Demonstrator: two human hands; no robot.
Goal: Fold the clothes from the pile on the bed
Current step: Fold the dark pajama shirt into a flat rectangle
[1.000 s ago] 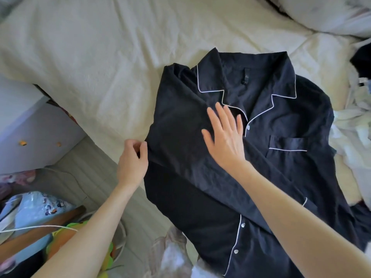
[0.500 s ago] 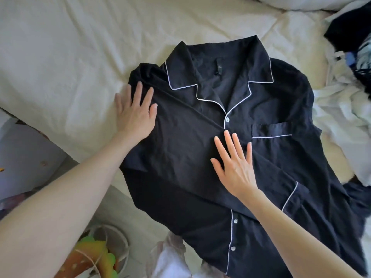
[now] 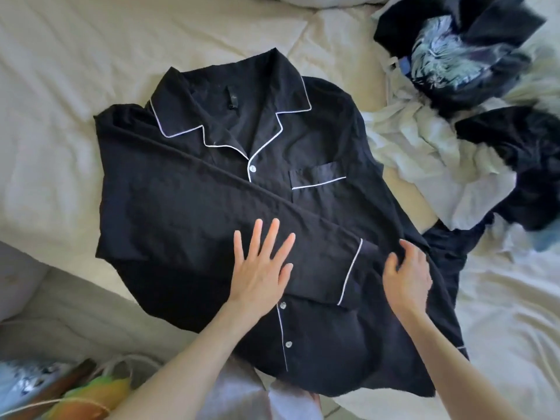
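Observation:
A black pyjama shirt [image 3: 188,213] with white piping lies face up on the cream bed [image 3: 60,86], collar away from me. Its left sleeve is folded across the front, and the cuff [image 3: 348,268] ends near the button placket. My left hand [image 3: 260,268] presses flat on that sleeve with the fingers spread. Just right of the cuff, my right hand [image 3: 406,277] curls its fingers and thumb round the shirt's fabric. The pile of clothes [image 3: 454,116] lies at the right of the shirt.
The pile holds black, white and blue-patterned garments, and some touch the shirt's right side. The shirt's hem hangs over the bed's near edge [image 3: 75,298]. A colourful bag [image 3: 91,395] and other items lie on the floor at bottom left.
My left hand moved from the shirt's left shoulder down to the folded sleeve. My right hand slid right, off the shirt's front, and now grips fabric beside the cuff.

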